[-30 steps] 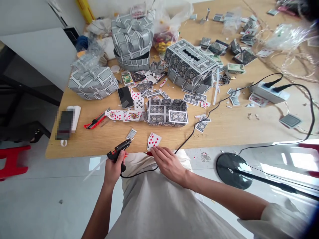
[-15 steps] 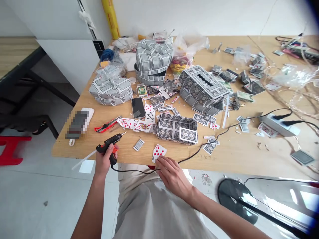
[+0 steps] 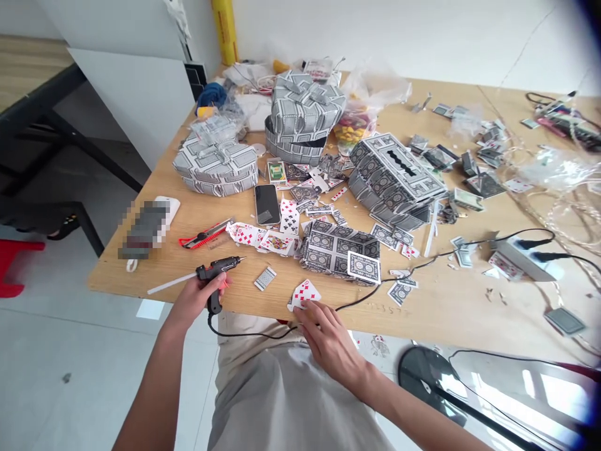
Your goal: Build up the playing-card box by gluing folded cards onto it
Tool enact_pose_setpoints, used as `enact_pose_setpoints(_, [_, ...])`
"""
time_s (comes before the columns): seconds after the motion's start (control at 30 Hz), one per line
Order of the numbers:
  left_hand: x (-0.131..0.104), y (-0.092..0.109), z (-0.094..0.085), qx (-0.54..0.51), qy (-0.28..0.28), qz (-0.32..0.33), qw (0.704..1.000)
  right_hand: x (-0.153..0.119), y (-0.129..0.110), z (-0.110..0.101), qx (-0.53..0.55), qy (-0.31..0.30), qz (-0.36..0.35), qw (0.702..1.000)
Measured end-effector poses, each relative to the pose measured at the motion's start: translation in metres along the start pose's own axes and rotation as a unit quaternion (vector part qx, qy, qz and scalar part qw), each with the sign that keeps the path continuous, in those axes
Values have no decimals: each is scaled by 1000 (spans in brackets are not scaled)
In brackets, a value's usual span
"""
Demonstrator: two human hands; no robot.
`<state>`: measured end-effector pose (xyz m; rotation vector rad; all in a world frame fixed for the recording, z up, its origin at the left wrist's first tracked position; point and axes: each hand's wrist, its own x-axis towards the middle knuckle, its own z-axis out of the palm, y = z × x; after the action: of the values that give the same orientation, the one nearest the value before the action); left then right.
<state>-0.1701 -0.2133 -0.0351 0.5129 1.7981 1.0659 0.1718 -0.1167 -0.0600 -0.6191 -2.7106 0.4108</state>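
My left hand (image 3: pixel 201 295) is wrapped round the handle of a black hot glue gun (image 3: pixel 216 269). Its nozzle points right, and a white glue stick (image 3: pixel 171 283) sticks out of its back. My right hand (image 3: pixel 331 335) has its fingers stretched out, with the tips on cut playing cards (image 3: pixel 307 290) at the table's front edge; its thumb is hidden. A small folded card piece (image 3: pixel 265 278) lies between the hands. Behind it stands an open box made of playing cards (image 3: pixel 328 247), a strip of face-up cards (image 3: pixel 263 238) joining its left side.
A red utility knife (image 3: pixel 206 234), a phone (image 3: pixel 267 205) and a pixelated device (image 3: pixel 148 228) lie left. Woven card boxes (image 3: pixel 216 166) and a slotted card box (image 3: pixel 397 172) stand behind. The glue gun's cord crosses to a power strip (image 3: pixel 528 254). Card scraps litter the wooden table (image 3: pixel 451 307).
The view has shifted slightly. My left hand has brought the glue gun a little right and further over the table. My right fingertips have moved slightly further onto the cut cards.
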Motion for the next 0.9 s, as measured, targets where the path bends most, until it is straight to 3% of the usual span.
enact_pose_setpoints(0.17, [-4, 8, -1, 43, -71, -10, 996, -1, 6, 2, 28, 31, -26, 999])
enact_pose_setpoints(0.27, [-4, 10, 0, 41, -82, -19, 996, -3, 9, 5, 45, 60, -42, 996])
enact_pose_setpoints(0.43, [0, 9, 2, 14, -58, -15, 998, 1, 12, 0, 85, 73, -56, 992])
enact_pose_setpoints(0.6, [4, -6, 0, -20, -22, 0, 1000, 25, 10, -9, 81, 100, -73, 989])
enact_pose_setpoints(0.73, [5, -18, 1, -45, 27, 7, 999, 55, 8, 3, 59, 115, -107, 986])
enact_pose_setpoints(0.9, [-3, -23, 7, -60, 80, 40, 994, 84, 16, 26, 33, 89, -135, 986])
